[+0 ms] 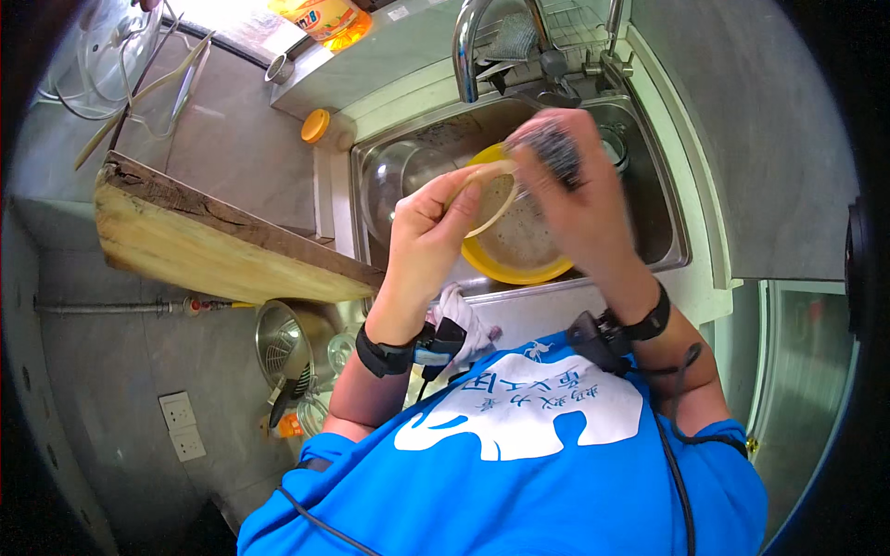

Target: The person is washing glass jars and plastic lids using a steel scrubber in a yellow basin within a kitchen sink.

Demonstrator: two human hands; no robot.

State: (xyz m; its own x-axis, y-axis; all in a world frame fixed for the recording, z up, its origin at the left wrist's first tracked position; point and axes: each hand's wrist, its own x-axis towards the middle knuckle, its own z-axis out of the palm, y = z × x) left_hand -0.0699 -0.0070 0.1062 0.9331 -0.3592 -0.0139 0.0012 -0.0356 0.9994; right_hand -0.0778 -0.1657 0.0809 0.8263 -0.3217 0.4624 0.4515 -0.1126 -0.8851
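Observation:
My left hand (427, 226) pinches a thin cream-coloured ring (502, 214) between thumb and fingers. Whether it is a loose ring or the rim of a clear lid, I cannot tell. A dark grey scouring pad (558, 154) is gripped in my right hand (587, 215), which is blurred close to the ring's upper right edge. Below both hands, a yellow basin (518, 275) of cloudy, bubbly water stands in the stainless steel sink (664, 233). A clear round lid or bowl (393, 181) lies at the sink's left side, partly hidden by my left hand.
A chrome faucet (466, 59) arches over the sink's back edge, near a wire rack (570, 24). Left of the sink are an orange-lidded jar (316, 126) and a thick wooden board (229, 240). A steel colander (274, 340) sits lower left; a white cloth (459, 316) lies at the front edge.

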